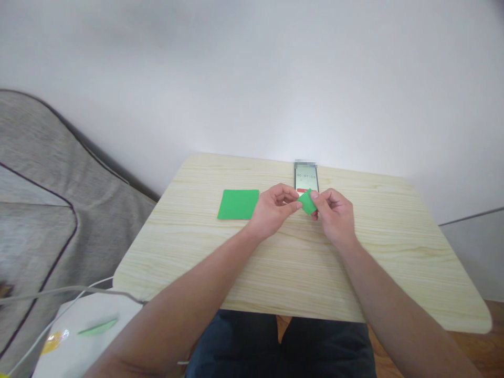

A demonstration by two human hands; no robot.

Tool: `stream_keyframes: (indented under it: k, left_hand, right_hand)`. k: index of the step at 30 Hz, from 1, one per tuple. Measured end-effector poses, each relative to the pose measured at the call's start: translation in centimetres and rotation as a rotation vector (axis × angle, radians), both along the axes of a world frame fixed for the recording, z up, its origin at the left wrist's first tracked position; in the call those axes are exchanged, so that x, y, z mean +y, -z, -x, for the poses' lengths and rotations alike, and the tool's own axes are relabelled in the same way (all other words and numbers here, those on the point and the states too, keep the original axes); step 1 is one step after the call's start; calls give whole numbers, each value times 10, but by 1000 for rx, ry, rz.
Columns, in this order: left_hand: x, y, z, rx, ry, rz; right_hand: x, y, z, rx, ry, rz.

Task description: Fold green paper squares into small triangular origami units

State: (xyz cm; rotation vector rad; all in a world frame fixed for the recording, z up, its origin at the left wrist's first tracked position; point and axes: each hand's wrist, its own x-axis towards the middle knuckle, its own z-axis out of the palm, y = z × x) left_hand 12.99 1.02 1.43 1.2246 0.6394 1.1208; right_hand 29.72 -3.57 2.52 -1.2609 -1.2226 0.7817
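Observation:
A small folded piece of green paper [307,202] is held just above the wooden table [299,262], near its middle. My left hand [271,210] pinches its left side between thumb and fingers. My right hand [334,214] pinches its right side. A flat green paper square [238,204] lies on the table to the left of my left hand, untouched.
A phone [306,177] with a lit screen lies just beyond my hands, near the table's far edge and the white wall. A grey cushioned surface [43,199] is at the left. A white object [79,336] with cables and a green strip [97,328] sits at the lower left.

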Motion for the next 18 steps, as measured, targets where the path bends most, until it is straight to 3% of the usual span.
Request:
stream_keyframes:
  k: [12,18]
  left_hand:
    - [10,6,3,-72,-96,155]
    - [10,3,4,-129,-76,227]
  right_hand:
    - [-1,2,-6,94,-269,19]
    - [0,5,-7,112,-260,23]
